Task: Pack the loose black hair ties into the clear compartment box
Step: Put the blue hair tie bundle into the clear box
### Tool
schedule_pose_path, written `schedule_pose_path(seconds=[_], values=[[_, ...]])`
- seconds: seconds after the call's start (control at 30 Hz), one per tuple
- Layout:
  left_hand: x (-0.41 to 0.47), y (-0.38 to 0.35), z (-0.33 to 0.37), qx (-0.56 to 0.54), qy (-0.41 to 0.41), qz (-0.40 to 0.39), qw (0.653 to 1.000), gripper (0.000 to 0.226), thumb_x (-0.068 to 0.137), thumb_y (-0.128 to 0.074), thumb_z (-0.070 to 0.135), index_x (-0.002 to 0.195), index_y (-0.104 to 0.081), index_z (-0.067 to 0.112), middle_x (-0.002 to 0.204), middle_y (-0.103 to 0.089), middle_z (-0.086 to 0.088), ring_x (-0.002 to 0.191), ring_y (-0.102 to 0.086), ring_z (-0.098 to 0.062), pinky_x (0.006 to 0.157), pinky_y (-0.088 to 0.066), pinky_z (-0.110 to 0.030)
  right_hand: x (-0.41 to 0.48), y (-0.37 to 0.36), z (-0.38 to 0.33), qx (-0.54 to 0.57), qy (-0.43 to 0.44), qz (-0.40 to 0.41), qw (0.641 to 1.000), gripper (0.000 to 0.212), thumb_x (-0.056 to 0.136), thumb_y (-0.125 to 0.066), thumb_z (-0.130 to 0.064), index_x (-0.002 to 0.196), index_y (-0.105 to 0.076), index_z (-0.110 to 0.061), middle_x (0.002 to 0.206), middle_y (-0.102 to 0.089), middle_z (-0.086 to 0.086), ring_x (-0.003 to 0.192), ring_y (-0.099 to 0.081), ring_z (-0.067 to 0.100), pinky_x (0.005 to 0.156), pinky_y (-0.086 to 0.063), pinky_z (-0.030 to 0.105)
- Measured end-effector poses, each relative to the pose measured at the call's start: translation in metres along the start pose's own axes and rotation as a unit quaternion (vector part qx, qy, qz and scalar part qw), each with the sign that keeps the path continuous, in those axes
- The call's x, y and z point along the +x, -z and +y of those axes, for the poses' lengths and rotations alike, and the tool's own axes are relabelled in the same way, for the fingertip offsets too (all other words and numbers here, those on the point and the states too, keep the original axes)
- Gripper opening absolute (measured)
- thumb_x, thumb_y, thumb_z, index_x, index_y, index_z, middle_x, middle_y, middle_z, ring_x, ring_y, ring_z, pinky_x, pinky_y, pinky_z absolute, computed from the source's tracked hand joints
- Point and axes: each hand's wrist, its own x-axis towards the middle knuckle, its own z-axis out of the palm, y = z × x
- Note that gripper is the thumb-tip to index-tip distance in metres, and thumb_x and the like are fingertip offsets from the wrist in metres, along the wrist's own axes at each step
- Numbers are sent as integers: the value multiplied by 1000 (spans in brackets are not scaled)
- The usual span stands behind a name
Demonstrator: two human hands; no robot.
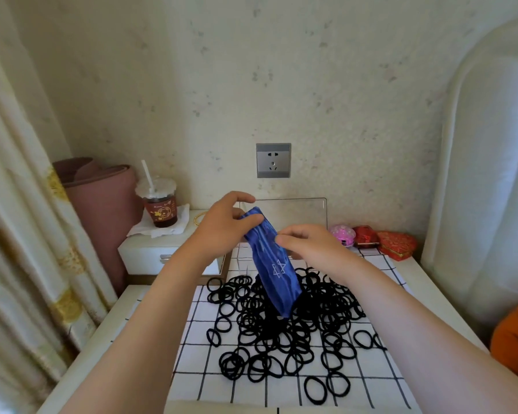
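Over the gridded cloth, your left hand [223, 227] and right hand [310, 245] pinch the upended blue pouch [274, 264] above the heaped black hair ties [281, 327]. Emptying seems the step; next, drop the pouch and carry ties to the clear compartment box [296, 212] behind.

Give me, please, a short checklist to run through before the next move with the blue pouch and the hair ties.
1. Grip on the blue pouch: left hand and right hand both hold it. Ok.
2. Pouch emptied: its lower end sits in the pile and the inside is hidden. Cannot tell.
3. Hair ties within reach: heaped on the checked cloth. Ok.
4. Clear box open: its lid stands upright. Ok.
5. Compartments free: mostly hidden behind the hands and pouch. Cannot tell.
6. A hand free to pick up ties: neither is. Not ok.
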Motion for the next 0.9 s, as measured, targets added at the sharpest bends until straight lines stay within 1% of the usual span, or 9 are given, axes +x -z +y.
schedule_pose_path(seconds=[0.17, 0.27, 0.33, 0.43, 0.5, 0.63, 0.77, 0.83, 0.9], values=[[-8, 0, -4, -124, 60, -8, 990, 24, 97, -60, 22, 120, -58, 20, 92, -74, -10, 77, -71, -17, 65, -56, -26, -5, -10, 3, -19, -46, -99, 994, 22, 90, -70, -33, 107, -76, -21, 106, -77, -2, 106, -71, 18, 105, -49, 43], [-9, -3, -12, -226, 107, 18, 968, 30, 99, -55, 27, 126, -56, 15, 93, -73, -7, 83, -69, -20, 74, -58, -34, -5, -12, 4, -3, -52, -79, 995, 21, 89, -72, -32, 102, -77, -17, 103, -78, -1, 106, -71, 19, 104, -50, 42], [-11, -6, -16, -321, 156, -6, 934, 42, 97, -57, 38, 126, -58, 9, 107, -73, -11, 99, -69, -26, 87, -57, -43, -5, -12, 0, 43, -39, -57, 997, 18, 89, -72, -28, 102, -78, -17, 102, -78, 1, 102, -72, 20, 99, -54, 37], [-21, -11, -18, -244, 188, -93, 947, 50, 88, -67, 43, 124, -60, 9, 111, -73, -11, 105, -69, -27, 93, -54, -42, -5, -14, -6, 82, -36, -29, 996, 18, 91, -70, -18, 106, -76, -10, 97, -78, 7, 92, -75, 22, 87, -60, 32], [-21, -16, -22, -205, 195, -63, 957, 50, 89, -72, 26, 132, -52, 10, 108, -73, -13, 98, -72, -25, 91, -57, -41, -3, -14, -6, 64, -50, -13, 997, 18, 90, -72, -19, 105, -77, -11, 95, -79, 7, 91, -75, 23, 87, -60, 36], [-15, -20, -26, -266, 183, 21, 946, 48, 89, -69, 5, 132, -51, 13, 106, -73, -15, 92, -73, -26, 83, -60, -41, -1, -15, -5, 55, -84, 25, 995, 19, 87, -76, -22, 102, -77, -10, 90, -79, 8, 90, -76, 27, 86, -60, 43], [-16, -20, -27, -357, 206, -27, 911, 41, 94, -57, -2, 131, -48, 12, 110, -72, -18, 93, -71, -27, 81, -58, -39, -1, -15, -8, 111, -88, 78, 987, 19, 88, -75, -23, 101, -75, -9, 88, -79, 7, 83, -76, 25, 82, -61, 41], [-19, -22, -28, -287, 213, -54, 932, 41, 94, -56, -2, 131, -47, 13, 107, -73, -17, 92, -73, -27, 80, -59, -38, -1, -14, -9, 147, -78, 88, 982, 17, 91, -72, -21, 103, -75, -8, 90, -79, 8, 80, -76, 22, 76, -63, 36], [-20, -24, -28, -232, 193, -28, 953, 39, 92, -56, -3, 128, -51, 13, 101, -75, -15, 88, -74, -25, 79, -60, -37, -2, -13, -11, 155, -75, 86, 981, 15, 92, -70, -17, 103, -75, -8, 92, -78, 10, 76, -76, 20, 66, -62, 30]])
